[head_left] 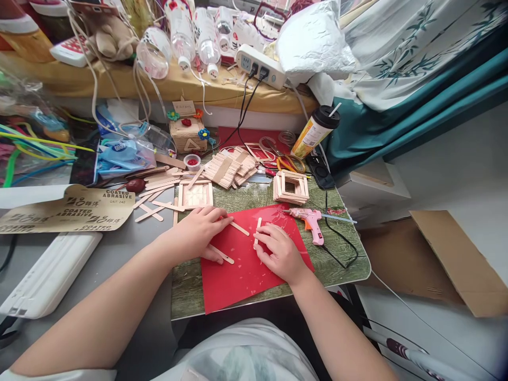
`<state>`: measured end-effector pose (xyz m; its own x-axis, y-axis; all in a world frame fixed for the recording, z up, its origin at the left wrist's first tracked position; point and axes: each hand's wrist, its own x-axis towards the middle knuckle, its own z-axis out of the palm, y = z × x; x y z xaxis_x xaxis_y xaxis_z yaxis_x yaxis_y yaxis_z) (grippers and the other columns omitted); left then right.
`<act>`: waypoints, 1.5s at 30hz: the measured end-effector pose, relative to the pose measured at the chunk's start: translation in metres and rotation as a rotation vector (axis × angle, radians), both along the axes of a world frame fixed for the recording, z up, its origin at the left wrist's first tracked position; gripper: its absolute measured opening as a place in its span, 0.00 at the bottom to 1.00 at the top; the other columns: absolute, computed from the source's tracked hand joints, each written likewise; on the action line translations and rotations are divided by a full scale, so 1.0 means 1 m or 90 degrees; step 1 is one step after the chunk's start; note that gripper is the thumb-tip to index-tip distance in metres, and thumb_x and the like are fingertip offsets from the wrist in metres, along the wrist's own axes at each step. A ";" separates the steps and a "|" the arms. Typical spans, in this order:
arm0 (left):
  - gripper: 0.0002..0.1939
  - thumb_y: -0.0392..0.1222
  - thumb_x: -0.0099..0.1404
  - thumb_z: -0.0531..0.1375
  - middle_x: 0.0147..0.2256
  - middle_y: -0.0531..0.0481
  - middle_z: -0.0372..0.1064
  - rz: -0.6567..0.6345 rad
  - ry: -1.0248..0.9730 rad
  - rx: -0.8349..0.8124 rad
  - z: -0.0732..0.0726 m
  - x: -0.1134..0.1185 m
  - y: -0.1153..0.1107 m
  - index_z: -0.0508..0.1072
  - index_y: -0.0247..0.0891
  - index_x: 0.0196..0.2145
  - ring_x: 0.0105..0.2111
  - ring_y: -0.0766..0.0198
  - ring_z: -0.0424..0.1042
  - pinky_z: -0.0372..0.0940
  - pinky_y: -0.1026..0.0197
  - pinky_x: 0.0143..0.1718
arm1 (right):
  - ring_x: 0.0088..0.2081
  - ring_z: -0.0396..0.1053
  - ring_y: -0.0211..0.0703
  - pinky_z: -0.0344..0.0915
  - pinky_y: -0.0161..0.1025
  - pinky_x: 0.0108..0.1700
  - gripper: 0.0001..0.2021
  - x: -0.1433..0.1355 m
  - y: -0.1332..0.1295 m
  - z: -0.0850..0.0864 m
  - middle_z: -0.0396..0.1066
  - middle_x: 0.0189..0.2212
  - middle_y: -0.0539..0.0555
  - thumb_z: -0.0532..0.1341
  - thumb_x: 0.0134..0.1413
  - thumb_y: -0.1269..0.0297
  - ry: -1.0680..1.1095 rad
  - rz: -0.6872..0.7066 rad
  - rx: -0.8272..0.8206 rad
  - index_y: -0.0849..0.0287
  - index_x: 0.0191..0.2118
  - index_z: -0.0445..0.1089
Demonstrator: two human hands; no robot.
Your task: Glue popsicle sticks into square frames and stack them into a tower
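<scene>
On a red sheet [238, 286] speckled with pale dried bits, my left hand [198, 233] has its fingers bent over two craft sticks. One craft stick [240, 229] pokes out past its fingertips and another craft stick [222, 254] lies by its thumb; their other ends are hidden under the hand. Nearly upright in this view, a third craft stick [259, 224] is gripped by the fingertips of my right hand [281, 253]. The three sticks show apart from each other.
Right of the sheet lies a pink glue gun [311, 222]. Behind are a stacked stick frame [291, 187], a square stick panel [196, 194], stick bundles [230, 166] and a lidded cup [315, 131]. Sandpaper [67, 211] and loose sticks [153, 209] are at left.
</scene>
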<state>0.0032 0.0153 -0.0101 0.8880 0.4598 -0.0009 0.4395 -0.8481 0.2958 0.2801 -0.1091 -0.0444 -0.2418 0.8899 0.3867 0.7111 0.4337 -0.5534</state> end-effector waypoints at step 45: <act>0.39 0.61 0.65 0.67 0.65 0.38 0.65 0.046 -0.062 -0.056 -0.014 0.021 -0.010 0.65 0.44 0.69 0.62 0.40 0.64 0.56 0.39 0.62 | 0.59 0.74 0.53 0.67 0.60 0.64 0.13 0.004 0.009 0.003 0.80 0.55 0.54 0.63 0.68 0.69 0.023 -0.029 -0.046 0.48 0.53 0.79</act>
<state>0.0242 0.0057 -0.0244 0.8504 0.5246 0.0405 0.4641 -0.7842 0.4118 0.2844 -0.0999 -0.0416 -0.1867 0.9258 0.3286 0.7079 0.3587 -0.6084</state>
